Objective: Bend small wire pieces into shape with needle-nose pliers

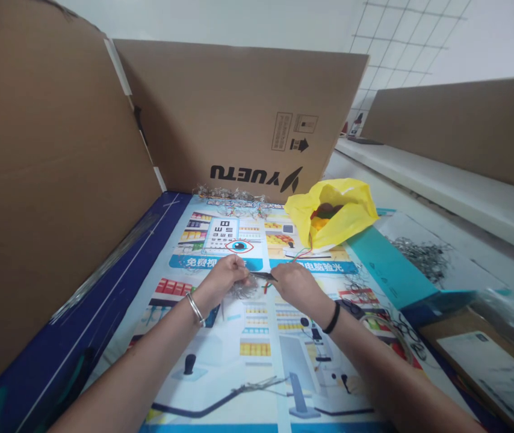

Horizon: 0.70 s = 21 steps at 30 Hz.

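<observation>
My right hand (pixel 295 284) is closed around a dark, slim-tipped tool that looks like pliers (pixel 263 275). Its tip points left, and its handles are hidden in my palm. My left hand (pixel 227 276) pinches a tangle of thin silvery wire (pixel 244 290), which hangs just below the fingers. The tool's tip meets the wire at my left fingertips; the exact contact is too small to make out. Both hands are over a printed poster sheet (pixel 257 325) on the table. Red and green strands show beside my right hand.
A yellow bag (pixel 351 198) with coloured contents stands open behind my right hand. Fine wire pieces (pixel 230 195) lie at the back; wire strands (pixel 261 385) lie in front. Cardboard panels (pixel 221 108) wall the back and left. Dark wire pieces (pixel 422 258) lie at right, beyond a turquoise box (pixel 387 264).
</observation>
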Tool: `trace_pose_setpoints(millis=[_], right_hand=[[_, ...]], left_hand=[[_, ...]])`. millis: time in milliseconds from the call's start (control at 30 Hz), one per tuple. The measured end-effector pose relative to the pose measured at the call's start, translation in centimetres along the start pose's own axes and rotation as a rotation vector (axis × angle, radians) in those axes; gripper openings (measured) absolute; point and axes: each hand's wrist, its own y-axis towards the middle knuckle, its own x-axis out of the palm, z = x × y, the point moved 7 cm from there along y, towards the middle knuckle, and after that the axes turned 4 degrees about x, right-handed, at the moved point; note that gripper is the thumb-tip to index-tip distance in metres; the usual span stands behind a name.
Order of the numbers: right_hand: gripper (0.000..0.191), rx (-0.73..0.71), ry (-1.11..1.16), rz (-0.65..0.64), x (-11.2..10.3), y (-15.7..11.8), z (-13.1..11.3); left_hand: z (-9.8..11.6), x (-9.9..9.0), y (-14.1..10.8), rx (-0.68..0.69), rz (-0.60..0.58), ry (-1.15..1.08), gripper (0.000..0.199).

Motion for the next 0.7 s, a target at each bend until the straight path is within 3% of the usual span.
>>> trace_pose_setpoints(millis=[200,433,700], right_hand=[[0.022,0.072,-0.067,0.087,-0.9,-0.7,-0.6],[0.026,0.133,-0.036,0.045,-1.0,-0.6,0.0],[0.025,0.146,-0.060,0.083,-1.6,-0.9,-0.1]], left_hand=[[0.1,-0.5,-0.1,0.025,0.088,0.029,0.018],[0.1,-0.3,0.0,0.044,0.088,0.017,0.019],[0.3,-0.5,0.0,0.067,0.171,-0.024,0.023]])
